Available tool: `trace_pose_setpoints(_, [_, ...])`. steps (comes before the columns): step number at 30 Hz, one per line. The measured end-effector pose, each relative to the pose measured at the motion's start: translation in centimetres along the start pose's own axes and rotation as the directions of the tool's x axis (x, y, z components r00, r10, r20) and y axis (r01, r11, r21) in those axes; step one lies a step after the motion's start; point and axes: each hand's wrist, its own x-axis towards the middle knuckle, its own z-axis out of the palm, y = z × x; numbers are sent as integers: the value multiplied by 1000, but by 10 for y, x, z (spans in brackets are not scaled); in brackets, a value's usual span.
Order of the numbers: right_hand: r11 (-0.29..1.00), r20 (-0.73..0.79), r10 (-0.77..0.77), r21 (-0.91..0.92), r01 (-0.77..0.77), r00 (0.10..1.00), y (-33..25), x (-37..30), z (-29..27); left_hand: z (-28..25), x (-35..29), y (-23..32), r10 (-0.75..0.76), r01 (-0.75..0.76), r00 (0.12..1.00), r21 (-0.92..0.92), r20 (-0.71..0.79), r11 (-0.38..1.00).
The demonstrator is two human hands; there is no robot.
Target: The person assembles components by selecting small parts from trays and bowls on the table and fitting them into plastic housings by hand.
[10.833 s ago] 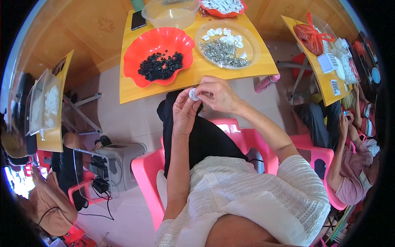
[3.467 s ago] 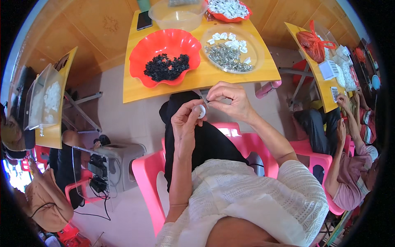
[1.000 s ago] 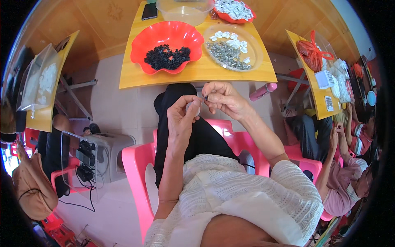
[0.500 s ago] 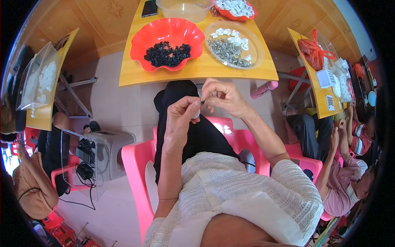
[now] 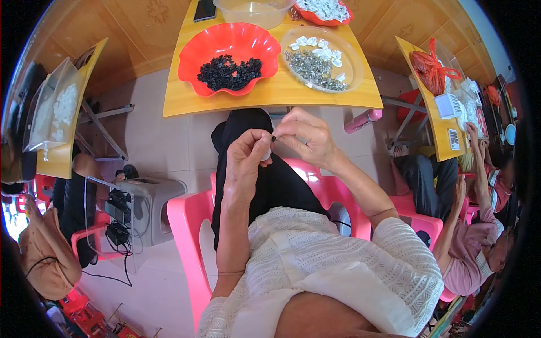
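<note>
Over my lap, just short of the table edge, my two hands meet fingertip to fingertip. My left hand [image 5: 247, 155] is closed around a small white piece [image 5: 266, 154], mostly hidden by the fingers. My right hand [image 5: 307, 135] is in a pinch, with a tiny black piece [image 5: 274, 138] at its fingertips, beside the left thumb. On the table ahead, a red wavy-rimmed bowl [image 5: 194, 53] contains many small black pieces [image 5: 228, 73]. To its right, a clear round tray [image 5: 354, 70] carries small metallic parts [image 5: 315, 69] and several white pieces [image 5: 327, 52].
At the back of the yellow table [image 5: 270, 101] are a phone [image 5: 204, 10], a clear basin [image 5: 253, 14] and a red dish of white pieces [image 5: 324, 10]. A pink bottle [image 5: 363, 120] is beyond the right front corner. People sit at side tables left and right.
My right hand has turned slightly and its fingers are drawn closer together; the black piece now shows more plainly. At the right table, a person's hand has reached up toward the tabletop.
</note>
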Motion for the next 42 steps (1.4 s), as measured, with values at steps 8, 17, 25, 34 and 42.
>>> trace_pose_setpoints(8, [969, -6, -143, -205, 139, 990, 5, -4, 2, -2, 1, -1, -17, 18, 1000, -16, 18, 1000])
trace_pose_setpoints(17, [953, 22, -147, -267, 147, 989, 5, -5, 2, 0, 1, -3, 8, -8, 1000, -20, 15, 1000])
trace_pose_setpoints(25, [927, 13, 321, 199, -317, 947, 7, -8, 5, 3, 4, -8, 114, -112, 992, 53, -49, 992])
trace_pose_setpoints(34, [489, 324, 677, 474, -732, 661, 14, -7, 1, 14, 8, -15, 470, -319, 880, 642, -73, 697])
trace_pose_setpoints(42, [351, 450, 713, 436, -829, 538, 22, -6, -7, 15, 10, -24, 558, -389, 830, 716, -1, 579])
